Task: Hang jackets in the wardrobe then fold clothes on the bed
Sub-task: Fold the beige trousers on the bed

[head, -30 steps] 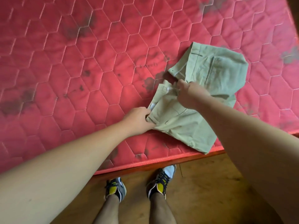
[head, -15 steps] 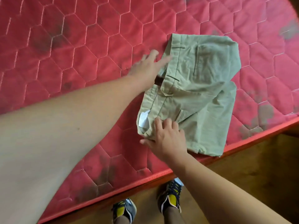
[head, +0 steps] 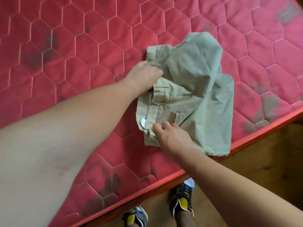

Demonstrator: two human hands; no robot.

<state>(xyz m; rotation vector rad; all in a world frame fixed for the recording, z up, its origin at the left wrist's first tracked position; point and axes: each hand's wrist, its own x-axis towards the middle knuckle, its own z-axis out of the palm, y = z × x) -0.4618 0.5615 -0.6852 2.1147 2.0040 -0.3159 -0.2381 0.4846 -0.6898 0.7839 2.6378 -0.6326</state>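
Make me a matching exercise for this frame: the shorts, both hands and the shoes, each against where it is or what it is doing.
Column one:
1 shorts
2 left hand
3 right hand
4 shoes

Column two:
A stand on the wooden floor
B grips the garment's far side
C lie crumpled on the red mattress
D presses straight fingers on the garment's near corner

Pairs: 1-C, 2-B, 3-D, 4-A
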